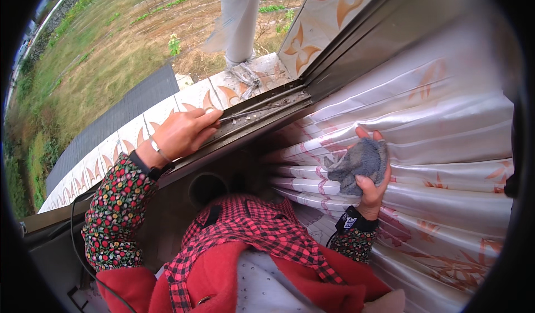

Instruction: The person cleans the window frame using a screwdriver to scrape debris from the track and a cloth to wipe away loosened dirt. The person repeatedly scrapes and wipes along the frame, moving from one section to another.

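Observation:
My left hand (184,131), with a silver bracelet at the wrist, pinches the near end of a thin, dark, stick-like tool (244,113) whose length lies along the dirty window track (280,108). Grit and pale crumbs of debris sit in the track around it. Over by the curtain, my right hand (378,183) grips a crumpled grey cloth (361,164), fingers behind it and thumb in front. The tool's far tip is hard to tell from the dirt.
A pale curtain (439,146) with orange and red leaf patterns hangs at the right. Beyond the track runs a tiled outer ledge (146,125), with a plastic-wrapped pipe (240,20) rising from it. A black cable (79,246) hangs by my left sleeve. Outside lies a grassy field.

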{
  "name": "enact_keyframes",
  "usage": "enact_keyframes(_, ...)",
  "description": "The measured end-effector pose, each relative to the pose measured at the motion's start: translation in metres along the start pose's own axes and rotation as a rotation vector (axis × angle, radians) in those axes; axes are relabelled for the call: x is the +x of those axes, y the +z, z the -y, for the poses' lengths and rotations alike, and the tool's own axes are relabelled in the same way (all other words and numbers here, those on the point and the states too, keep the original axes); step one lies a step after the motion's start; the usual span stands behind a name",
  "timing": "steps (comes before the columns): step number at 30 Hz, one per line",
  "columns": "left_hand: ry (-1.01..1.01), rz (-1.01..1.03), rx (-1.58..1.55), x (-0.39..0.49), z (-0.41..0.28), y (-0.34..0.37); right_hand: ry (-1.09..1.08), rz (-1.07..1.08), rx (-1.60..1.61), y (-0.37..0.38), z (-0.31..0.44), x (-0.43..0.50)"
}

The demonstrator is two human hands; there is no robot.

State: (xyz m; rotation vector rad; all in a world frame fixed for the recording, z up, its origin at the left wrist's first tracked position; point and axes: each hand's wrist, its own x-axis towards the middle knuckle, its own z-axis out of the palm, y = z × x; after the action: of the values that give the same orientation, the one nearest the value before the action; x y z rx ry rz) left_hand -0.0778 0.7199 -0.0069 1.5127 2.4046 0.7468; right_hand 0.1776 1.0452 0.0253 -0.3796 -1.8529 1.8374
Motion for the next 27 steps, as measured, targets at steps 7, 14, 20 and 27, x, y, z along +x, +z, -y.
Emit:
enact_keyframes(7, -0.035, -0.030, 0.007, 0.034, -0.012, 0.023, -0.008, 0.012, 0.013, 0.001, 0.002, 0.000)
enact_keyframes(14, -0.102, -0.290, -0.261, 0.012, -0.028, 0.033, -0.012, 0.023, 0.015, 0.000, 0.002, 0.001)
enact_keyframes(20, -0.222, -0.435, -0.387, -0.040, -0.026, 0.014, -0.007, 0.025, 0.012, -0.002, 0.001, 0.000)
enact_keyframes(27, -0.220, -0.167, -0.104, -0.104, -0.027, -0.033, 0.002, 0.024, -0.003, 0.000, 0.003, 0.000)
